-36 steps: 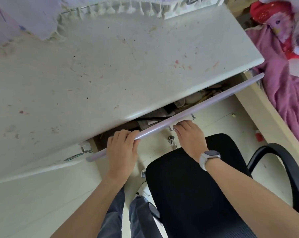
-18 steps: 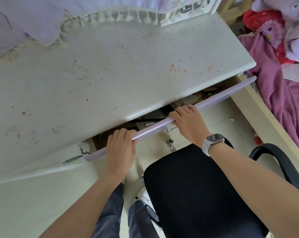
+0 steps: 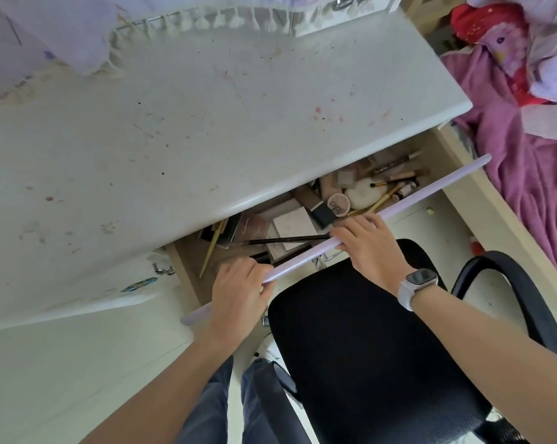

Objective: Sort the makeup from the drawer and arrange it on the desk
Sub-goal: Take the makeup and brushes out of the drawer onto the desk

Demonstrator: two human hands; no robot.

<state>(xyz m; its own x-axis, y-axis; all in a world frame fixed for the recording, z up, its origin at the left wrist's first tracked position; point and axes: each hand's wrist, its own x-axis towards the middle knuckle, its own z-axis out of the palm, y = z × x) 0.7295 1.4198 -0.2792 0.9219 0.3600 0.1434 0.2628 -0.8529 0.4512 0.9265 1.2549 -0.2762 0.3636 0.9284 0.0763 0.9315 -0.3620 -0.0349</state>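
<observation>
Currently, the left hand (image 3: 238, 291) grips the lilac drawer front (image 3: 398, 208), fingers curled over its top edge; further right, the right hand (image 3: 365, 248) grips the same edge the same way. The makeup lies jumbled in the open drawer (image 3: 437, 161) beneath the stained desk (image 3: 206, 123): a long black pencil (image 3: 286, 240), a pale palette (image 3: 291, 224), a round compact (image 3: 338, 205), a white puff (image 3: 363, 193), gold-handled brushes (image 3: 389, 195).

Risk: an uneven pull (both hands sit left of centre) may skew the drawer; a full pull may strike the black chair (image 3: 366, 347). The drawer's rear is hidden under the desktop; small labels are illegible.
</observation>
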